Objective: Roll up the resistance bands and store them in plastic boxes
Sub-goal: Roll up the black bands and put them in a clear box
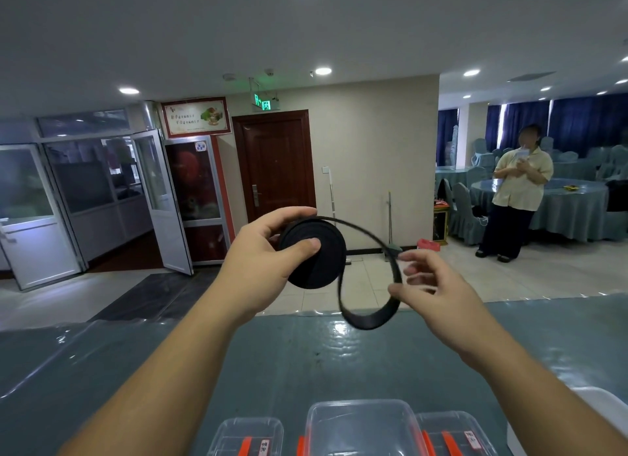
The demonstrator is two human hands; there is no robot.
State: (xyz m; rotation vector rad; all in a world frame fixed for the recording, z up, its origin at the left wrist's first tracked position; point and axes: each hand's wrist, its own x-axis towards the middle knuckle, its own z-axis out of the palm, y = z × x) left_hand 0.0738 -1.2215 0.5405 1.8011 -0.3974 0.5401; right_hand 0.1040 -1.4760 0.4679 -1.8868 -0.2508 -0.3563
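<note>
Tabletop: the tabletop (238, 370) is covered in a grey-green sheet under glossy clear film and fills the lower part of the view; both forearms reach out over it.
Plastic boxes: three clear plastic boxes (360, 428) with orange clips sit in a row at the near edge, lids on as far as can be told. None holds a band that can be seen.
Resistance band: the black resistance band (314, 253) is held in the air above the far edge of the tabletop, well apart from the boxes. Most of it is wound into a flat disc.
Which way it points: the disc's flat face is turned toward the camera, so its winding axis runs roughly along the line of sight, tipped a little.
Loose tail: the loose tail (368, 318) leaves the top of the disc, arcs right, sags in a loop and comes back up toward the disc's lower right edge. Its length lies mostly left to right.
Left hand: the left hand (268, 251) grips the disc, thumb pressed on the near face and fingers (289, 216) curled over the top rim.
Right hand: the right hand (431, 285) is blurred; thumb and fingertips seem to pinch the tail on its right side, the fingers otherwise loosely spread.
Step in hand: rolling, nearly finished for this band, by my reading.
Next move: probably feed the remaining loop flat onto the disc with light tension so no twist gets wound in, while the left thumb stops the coil springing loose. Then a box needs opening.
</note>
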